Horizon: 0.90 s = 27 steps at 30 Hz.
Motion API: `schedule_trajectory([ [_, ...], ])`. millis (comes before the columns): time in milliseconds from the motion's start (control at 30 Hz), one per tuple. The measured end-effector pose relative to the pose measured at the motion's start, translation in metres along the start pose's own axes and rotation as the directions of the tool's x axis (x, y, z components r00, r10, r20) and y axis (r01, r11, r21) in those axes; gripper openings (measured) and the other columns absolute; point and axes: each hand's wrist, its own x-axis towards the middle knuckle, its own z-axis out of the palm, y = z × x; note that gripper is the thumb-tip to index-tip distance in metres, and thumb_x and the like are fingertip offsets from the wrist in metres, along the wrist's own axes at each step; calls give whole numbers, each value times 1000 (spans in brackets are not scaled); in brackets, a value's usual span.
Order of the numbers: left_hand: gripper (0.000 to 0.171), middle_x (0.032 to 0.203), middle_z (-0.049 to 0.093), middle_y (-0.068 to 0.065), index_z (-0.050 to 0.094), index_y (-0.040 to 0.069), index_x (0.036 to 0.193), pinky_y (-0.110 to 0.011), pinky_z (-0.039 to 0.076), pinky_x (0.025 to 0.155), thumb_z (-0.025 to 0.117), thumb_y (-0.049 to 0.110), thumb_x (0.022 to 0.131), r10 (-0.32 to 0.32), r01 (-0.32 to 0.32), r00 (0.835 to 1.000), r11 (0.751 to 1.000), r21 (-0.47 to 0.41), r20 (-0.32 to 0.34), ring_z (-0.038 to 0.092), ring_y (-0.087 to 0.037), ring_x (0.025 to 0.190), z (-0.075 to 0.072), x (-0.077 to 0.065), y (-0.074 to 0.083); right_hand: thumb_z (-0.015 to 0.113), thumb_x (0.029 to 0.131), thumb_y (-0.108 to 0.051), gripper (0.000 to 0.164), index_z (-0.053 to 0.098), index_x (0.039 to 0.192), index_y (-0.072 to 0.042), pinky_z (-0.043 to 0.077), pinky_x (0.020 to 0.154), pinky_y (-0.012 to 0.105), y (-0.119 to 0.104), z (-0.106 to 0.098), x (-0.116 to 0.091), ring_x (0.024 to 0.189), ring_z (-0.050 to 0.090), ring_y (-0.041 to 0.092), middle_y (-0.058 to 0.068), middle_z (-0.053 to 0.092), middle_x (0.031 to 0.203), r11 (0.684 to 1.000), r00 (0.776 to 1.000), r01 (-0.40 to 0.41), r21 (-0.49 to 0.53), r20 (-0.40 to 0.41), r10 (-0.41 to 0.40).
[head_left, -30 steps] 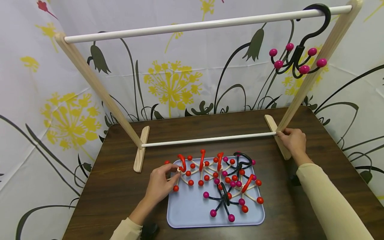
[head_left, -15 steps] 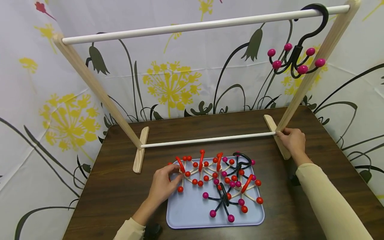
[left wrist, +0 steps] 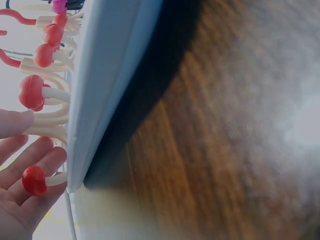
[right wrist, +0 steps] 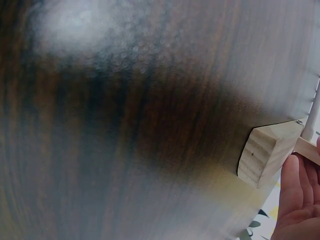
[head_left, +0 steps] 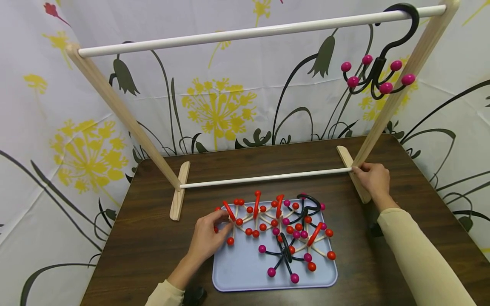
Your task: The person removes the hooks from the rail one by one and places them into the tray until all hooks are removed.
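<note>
My left hand [head_left: 208, 236] pinches the cream stem of the leftmost ball-tipped hanger, which has a red hook [head_left: 229, 211] and cream arms ending in red balls. It sits at the left edge of the pale blue tray [head_left: 239, 272]. In the left wrist view, thumb and fingers meet around the cream arms, near a red ball [left wrist: 34, 181]. My right hand [head_left: 374, 180] grips the wooden rack [head_left: 383, 117] at the bottom of its right upright, just above the foot [right wrist: 267, 152]. A black hanger [head_left: 379, 70] with magenta balls hangs from the rack's top rod, near the right end.
Several more hangers crowd the tray, some with a red hook [head_left: 315, 234], others black [head_left: 285, 250] with magenta balls. Their arms overlap. Behind the tray runs the rack's lower white rod [head_left: 268, 176]. Patterned cloth [head_left: 153, 106] hangs behind the dark wooden table [head_left: 126, 250].
The pinched hanger has turned in my left hand, its red hook now leaning back to the left, and the hand has shifted slightly right. My right hand keeps its grip on the rack.
</note>
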Motion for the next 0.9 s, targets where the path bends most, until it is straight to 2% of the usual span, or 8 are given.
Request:
schedule_trajectory([
  [333, 29, 99, 73, -3, 73, 6, 105, -35, 59, 76, 82, 4, 78, -11, 10, 1000, 999, -33, -25, 71, -17, 84, -14, -9, 4, 62, 96, -32, 39, 71, 112, 3, 46, 87, 56, -1, 0, 0, 106, 57, 46, 24, 69, 105, 1000, 1000, -19, -2, 9, 19],
  [467, 29, 99, 73, -3, 72, 7, 105, -35, 59, 76, 82, 2, 77, 9, -13, 998, 998, -54, -63, 71, -19, 84, -25, -12, 10, 62, 96, -32, 40, 71, 112, 4, 46, 87, 56, 0, 0, -1, 106, 57, 45, 24, 69, 105, 1000, 1000, -17, -4, 10, 17],
  [567, 30, 101, 73, -5, 72, 9, 105, -35, 58, 78, 80, -1, 77, 47, -53, 995, 996, -67, -91, 71, -20, 87, -34, -12, 16, 63, 96, -32, 40, 71, 112, 4, 46, 86, 56, 0, 0, -1, 104, 58, 45, 24, 69, 104, 1000, 1000, -14, -8, 8, 14],
  [733, 32, 105, 73, -4, 72, 7, 109, -29, 55, 83, 75, -5, 80, 107, -114, 987, 992, -58, -123, 70, -18, 94, -54, -6, 33, 63, 95, -31, 39, 71, 112, 4, 46, 85, 55, 1, -1, 0, 103, 58, 44, 24, 69, 104, 1000, 1000, -13, -3, -1, 13],
  [900, 33, 108, 71, 0, 71, 8, 112, -22, 52, 88, 67, -8, 82, 173, -186, 974, 980, -75, -145, 68, -17, 98, -71, 8, 59, 64, 95, -31, 38, 72, 110, 3, 47, 80, 53, 0, 0, 0, 97, 59, 41, 23, 70, 101, 1000, 1000, -4, -1, -7, 4],
])
